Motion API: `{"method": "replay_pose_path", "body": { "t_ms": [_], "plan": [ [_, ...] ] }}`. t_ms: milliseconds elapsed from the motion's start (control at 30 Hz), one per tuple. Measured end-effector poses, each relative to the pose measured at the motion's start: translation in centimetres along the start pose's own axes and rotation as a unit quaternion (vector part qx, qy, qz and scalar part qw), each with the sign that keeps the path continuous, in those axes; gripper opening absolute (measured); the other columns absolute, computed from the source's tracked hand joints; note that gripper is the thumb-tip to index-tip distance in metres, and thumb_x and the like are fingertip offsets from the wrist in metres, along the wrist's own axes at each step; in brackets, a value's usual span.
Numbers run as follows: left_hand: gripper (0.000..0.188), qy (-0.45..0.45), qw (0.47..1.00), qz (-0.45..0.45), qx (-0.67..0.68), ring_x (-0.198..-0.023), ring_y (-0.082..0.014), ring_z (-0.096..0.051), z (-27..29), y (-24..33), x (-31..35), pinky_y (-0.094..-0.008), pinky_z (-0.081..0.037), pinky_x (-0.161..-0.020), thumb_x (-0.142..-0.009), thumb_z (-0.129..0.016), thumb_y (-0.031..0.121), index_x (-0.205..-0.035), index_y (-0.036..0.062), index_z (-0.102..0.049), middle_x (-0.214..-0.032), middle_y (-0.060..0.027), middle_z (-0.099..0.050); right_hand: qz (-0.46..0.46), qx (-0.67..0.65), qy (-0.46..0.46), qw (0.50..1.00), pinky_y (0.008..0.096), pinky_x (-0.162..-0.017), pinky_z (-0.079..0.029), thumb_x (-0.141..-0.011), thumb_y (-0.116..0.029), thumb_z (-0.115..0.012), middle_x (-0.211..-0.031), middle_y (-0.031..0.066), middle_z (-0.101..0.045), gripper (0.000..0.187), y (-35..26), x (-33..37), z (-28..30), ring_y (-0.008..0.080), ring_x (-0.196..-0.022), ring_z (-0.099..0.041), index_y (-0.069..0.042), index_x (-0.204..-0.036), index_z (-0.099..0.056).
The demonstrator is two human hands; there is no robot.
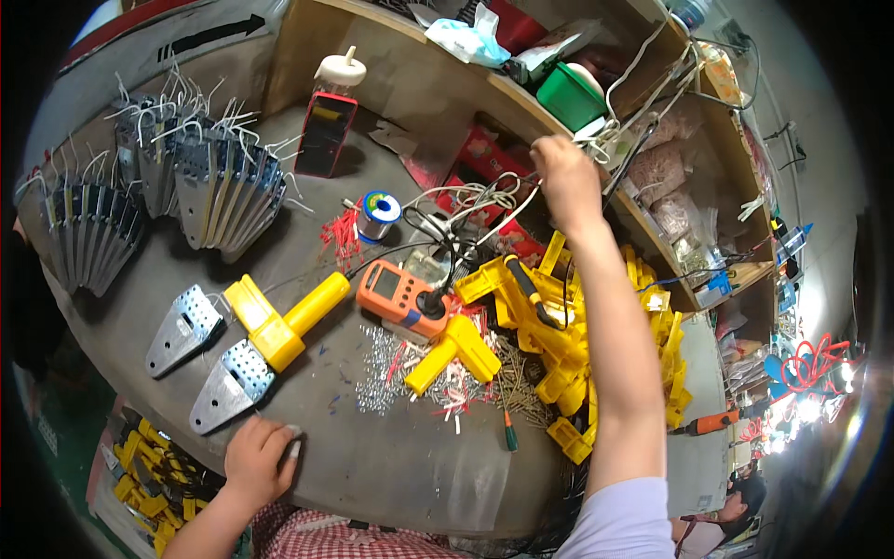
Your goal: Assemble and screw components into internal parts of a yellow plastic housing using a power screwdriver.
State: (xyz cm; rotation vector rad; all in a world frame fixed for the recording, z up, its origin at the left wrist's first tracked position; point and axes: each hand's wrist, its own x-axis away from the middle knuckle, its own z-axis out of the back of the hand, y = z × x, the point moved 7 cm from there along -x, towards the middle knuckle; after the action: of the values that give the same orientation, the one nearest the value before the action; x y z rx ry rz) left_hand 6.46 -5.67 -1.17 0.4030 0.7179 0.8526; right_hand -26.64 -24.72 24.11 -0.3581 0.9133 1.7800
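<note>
My left hand (258, 463) rests at the near table edge, fingers loosely curled and slightly apart, white wrapping on one finger; nothing shows in it. Just beyond it lie two tapered metal plates (226, 389) beside a yellow plastic handle (315, 305). My right arm stretches over a heap of yellow plastic housings (559, 349). At the shelf's front edge, my right hand (568, 182) has its fingers drawn together near white cables (498, 197); what they hold, if anything, is hidden. An orange meter (402, 296) with a black plug stands mid-table, beside a loose yellow T-shaped housing (453, 356).
Bundles of metal plates with white wires (228, 186) stand at the far left. A phone (326, 135) leans against a bottle (341, 70). Around the meter lie a solder spool (379, 214), small screws (377, 373) and a green-handled screwdriver (509, 433). The shelf holds a green container (570, 98).
</note>
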Motion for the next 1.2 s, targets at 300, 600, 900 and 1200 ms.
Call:
{"method": "replay_pose_path", "body": {
  "t_ms": [300, 600, 900, 1200],
  "plan": [
    [0.033, -0.009, 1.0, 0.008, -0.01, -0.076, -0.0266, -0.056, -0.2, -0.3, -1.6, -0.0355, -0.048, -0.065, -0.061, -0.069, 0.009, -0.093, 0.0068, -0.062, -0.086, -0.0072, -0.059, -0.045, 0.327, -0.248, 0.911, 0.0439, -0.073, -0.052, -0.082, -0.013, -0.052, -0.088, 0.0222, -0.066, 0.02, 12.0, -4.5, -3.5, 0.036, -0.085, -0.065, -0.003, -0.083, -0.07],
    [0.029, -0.023, 1.0, 0.017, 0.006, -0.077, -0.0231, -0.058, -0.3, -0.8, -1.4, -0.0329, -0.05, -0.065, -0.065, -0.069, 0.01, -0.093, 0.0073, -0.063, -0.089, -0.0053, -0.06, 0.054, 0.071, -0.266, 0.96, 0.0397, -0.068, -0.045, -0.073, -0.005, -0.059, -0.084, 0.0183, -0.061, 0.018, 12.6, -4.7, -2.7, 0.0367, -0.079, -0.059, 0.002, -0.09, -0.059],
    [0.038, 0.061, 0.998, 0.018, 0.002, -0.083, -0.0275, -0.056, 1.8, -0.2, -1.7, -0.0394, -0.046, -0.073, -0.066, -0.072, 0.021, -0.099, 0.0051, -0.061, -0.094, -0.0095, -0.059, -0.085, -0.281, -0.109, 0.95, 0.022, -0.067, -0.044, -0.086, -0.014, -0.062, -0.078, 0.0022, -0.062, 0.015, -2.3, -1.5, 6.5, 0.0087, -0.074, -0.057, 0.0, -0.091, -0.064],
    [0.026, -0.091, 0.847, 0.214, 0.479, -0.087, -0.01, -0.058, 0.2, 3.8, -5.0, -0.0265, -0.049, -0.08, -0.084, -0.066, 0.013, -0.106, 0.0006, -0.058, -0.097, -0.008, -0.062, -0.295, -0.623, -0.327, 0.646, 0.029, -0.081, -0.046, -0.087, -0.014, -0.061, -0.097, 0.0102, -0.061, 0.025, -21.0, 15.6, 3.4, 0.0163, -0.092, -0.062, -0.002, -0.107, -0.051]
  ]
}}
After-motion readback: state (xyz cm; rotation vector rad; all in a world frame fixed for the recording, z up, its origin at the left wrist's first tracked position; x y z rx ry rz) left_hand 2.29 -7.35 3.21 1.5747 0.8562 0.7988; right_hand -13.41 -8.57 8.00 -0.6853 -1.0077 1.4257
